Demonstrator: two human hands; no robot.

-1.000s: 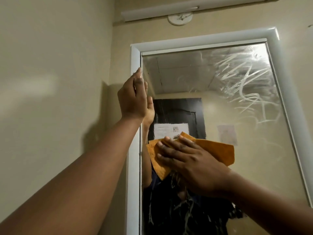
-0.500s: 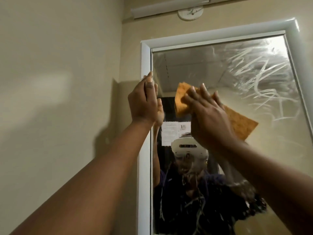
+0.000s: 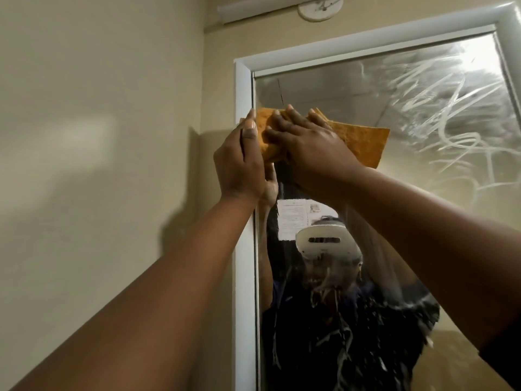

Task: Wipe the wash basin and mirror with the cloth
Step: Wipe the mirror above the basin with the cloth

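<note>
A white-framed mirror (image 3: 408, 114) hangs on the wall, its glass streaked with soapy smears at the upper right and bottom. An orange cloth (image 3: 358, 142) lies flat against the upper left of the glass. My right hand (image 3: 307, 145) presses it there with fingers spread and straight. My left hand (image 3: 239, 162) rests with straight fingers on the mirror's left frame edge, right beside the cloth. The wash basin is out of view.
A beige wall (image 3: 98, 165) fills the left side, meeting the mirror wall at a corner. Above the mirror runs a white tube light (image 3: 253, 9) with a round fitting (image 3: 320, 8). A person wearing a headset is reflected in the lower glass.
My right hand has slid the cloth up and to the left across the glass, from mid-mirror to the upper left corner beside my left hand, which stayed on the frame.
</note>
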